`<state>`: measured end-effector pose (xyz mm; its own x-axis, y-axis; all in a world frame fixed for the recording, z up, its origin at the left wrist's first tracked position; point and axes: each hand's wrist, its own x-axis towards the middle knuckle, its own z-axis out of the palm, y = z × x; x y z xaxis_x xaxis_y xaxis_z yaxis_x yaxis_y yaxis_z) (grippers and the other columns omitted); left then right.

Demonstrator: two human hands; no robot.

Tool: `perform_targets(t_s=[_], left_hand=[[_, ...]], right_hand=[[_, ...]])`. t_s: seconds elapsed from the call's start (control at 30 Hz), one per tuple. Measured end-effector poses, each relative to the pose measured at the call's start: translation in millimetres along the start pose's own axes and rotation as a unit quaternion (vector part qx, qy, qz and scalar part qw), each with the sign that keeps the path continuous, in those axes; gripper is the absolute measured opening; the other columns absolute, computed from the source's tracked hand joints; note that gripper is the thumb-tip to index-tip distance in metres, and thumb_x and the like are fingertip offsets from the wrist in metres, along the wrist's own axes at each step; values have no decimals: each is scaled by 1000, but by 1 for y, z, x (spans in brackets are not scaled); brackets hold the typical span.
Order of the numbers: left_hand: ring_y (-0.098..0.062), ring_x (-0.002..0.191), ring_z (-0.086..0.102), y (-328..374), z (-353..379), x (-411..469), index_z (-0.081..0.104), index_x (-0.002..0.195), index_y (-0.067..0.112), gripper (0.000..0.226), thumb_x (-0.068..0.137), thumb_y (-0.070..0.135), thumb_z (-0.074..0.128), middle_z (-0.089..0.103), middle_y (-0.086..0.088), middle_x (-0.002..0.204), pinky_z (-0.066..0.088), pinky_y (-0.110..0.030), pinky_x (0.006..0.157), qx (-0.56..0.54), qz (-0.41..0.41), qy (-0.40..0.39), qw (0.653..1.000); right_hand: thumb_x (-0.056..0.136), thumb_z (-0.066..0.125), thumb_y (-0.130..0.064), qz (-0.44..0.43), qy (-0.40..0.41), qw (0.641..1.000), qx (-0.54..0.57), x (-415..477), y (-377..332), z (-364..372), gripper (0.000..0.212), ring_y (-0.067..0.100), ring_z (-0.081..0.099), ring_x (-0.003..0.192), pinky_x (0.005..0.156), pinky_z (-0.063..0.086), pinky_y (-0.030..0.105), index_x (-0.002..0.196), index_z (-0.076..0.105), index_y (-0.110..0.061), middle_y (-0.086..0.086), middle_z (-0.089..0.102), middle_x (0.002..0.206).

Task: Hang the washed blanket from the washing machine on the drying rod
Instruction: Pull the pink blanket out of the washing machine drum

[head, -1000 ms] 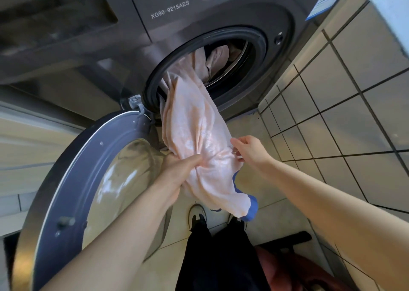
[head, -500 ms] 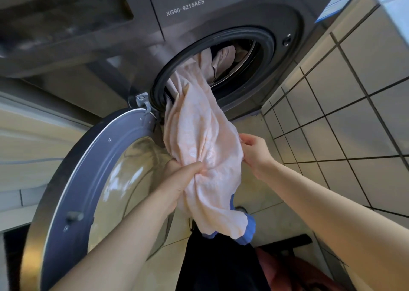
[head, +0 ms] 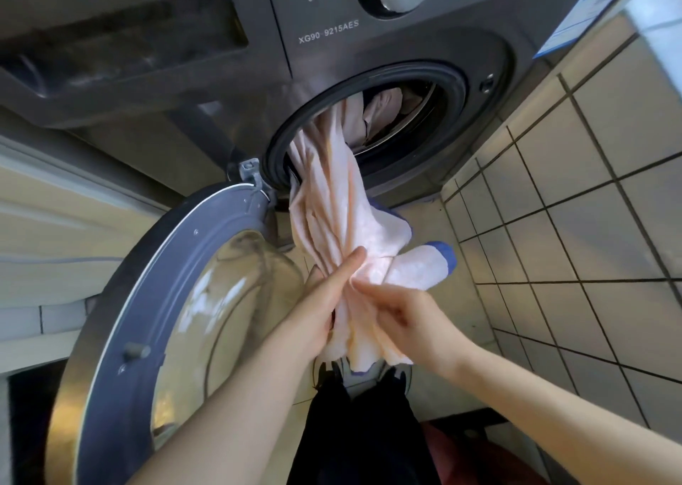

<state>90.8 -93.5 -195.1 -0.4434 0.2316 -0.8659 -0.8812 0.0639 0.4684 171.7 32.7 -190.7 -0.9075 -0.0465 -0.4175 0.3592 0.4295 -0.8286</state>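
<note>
Extraction step: blanket (head: pixel 332 219) half out of washing machine (head: pixel 491 123) (rest inside), gripped by left hand (head: pixel 324 296) and right hand (head: pixel 402 315); next, hauling rest clear.

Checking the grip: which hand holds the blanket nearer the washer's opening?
The left hand, its thumb laid across the bunched pink blanket. The right hand grips the fabric lower down, farther from the opening.

1. The open door (head: pixel 121 318) stands out on my left, closing off that side of the drum opening (head: pixel 420 123).
2. The blanket (head: pixel 332 208) hangs through the opening's left half; I see free room only toward its right rim.
3. The tiled wall (head: pixel 590 197) stands near on my right.
</note>
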Motion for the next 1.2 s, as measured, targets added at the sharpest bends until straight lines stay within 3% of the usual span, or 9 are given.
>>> perform_targets(t_s=[0.1, 0.2, 0.33, 0.47, 0.6, 0.67, 0.83, 1.0, 1.2], left_hand=[[-15, 74, 69, -1, 10, 4, 56, 109, 22, 52, 67, 28, 85, 70, -1, 92, 53, -25, 60, 59, 10, 107, 992], [-15, 60, 64, -1, 12, 8, 53, 98, 21, 41, 69, 18, 81, 66, -2, 84, 44, -21, 47, 68, 23, 162, 984], [-12, 67, 64, 1, 5, 13, 53, 87, 25, 32, 71, 14, 79, 67, 1, 87, 42, -17, 44, 78, 49, 139, 986], [-18, 79, 69, 3, 2, 14, 61, 98, 22, 39, 66, 12, 82, 72, -2, 93, 49, -23, 57, 69, 35, 127, 989], [-22, 88, 69, 1, -1, 19, 60, 104, 20, 48, 63, 16, 84, 70, -3, 100, 57, -32, 70, 64, 34, 132, 989], [-23, 91, 68, -1, -2, 22, 60, 110, 19, 52, 64, 22, 84, 70, -2, 102, 56, -34, 76, 55, 32, 143, 988], [-16, 89, 65, -5, 0, 25, 57, 113, 18, 48, 72, 27, 81, 67, 1, 102, 49, -26, 64, 22, 48, 169, 984], [-13, 86, 65, -11, 5, 22, 57, 108, 23, 43, 73, 15, 80, 67, 4, 97, 53, -29, 70, 50, 64, 140, 987], [-15, 94, 67, -10, 0, 14, 53, 112, 29, 54, 71, 5, 77, 68, 5, 102, 55, -42, 88, 128, 89, 92, 984]], right_hand=[[96, 48, -10, 23, -13, 1000, -10, -1, -2, 9, 35, 13, 58, 83, 79, 49, 26, 126, 61, -23, -5, 61, 93], [93, 50, -19, 21, -41, 998, 47, -4, -12, 5, 27, 6, 57, 67, 66, 48, 20, 116, 59, -30, -3, 64, 82], [83, 46, -10, 39, 123, 988, -84, 5, 10, -10, 28, 18, 55, 80, 71, 49, 39, 109, 50, -20, 2, 62, 97], [72, 60, -7, 43, 99, 946, -305, 23, 43, -28, 65, 32, 36, 110, 90, 36, 40, 134, 45, -23, 4, 40, 132], [84, 66, -26, -9, 106, 912, -395, 30, 57, -35, 5, 19, 58, 93, 95, 34, 43, 81, 64, -22, -8, 64, 90], [89, 60, -25, -46, 128, 915, -380, 24, 57, -40, 26, 19, 45, 56, 79, 43, 37, 69, 44, -21, -11, 49, 62], [84, 49, -23, -86, 33, 919, -384, -8, 60, -37, 22, 21, 21, 41, 37, 19, 25, 71, 31, -19, -7, 24, 47], [95, 47, -35, 54, -204, 926, -314, -14, 68, -41, 24, 22, 49, 67, 53, 34, 25, 80, 49, -16, -1, 53, 72], [93, 51, -49, 166, -4, 985, -44, 28, 60, -65, 35, 15, 61, 86, 78, 49, 32, 97, 69, -19, -5, 66, 92]])
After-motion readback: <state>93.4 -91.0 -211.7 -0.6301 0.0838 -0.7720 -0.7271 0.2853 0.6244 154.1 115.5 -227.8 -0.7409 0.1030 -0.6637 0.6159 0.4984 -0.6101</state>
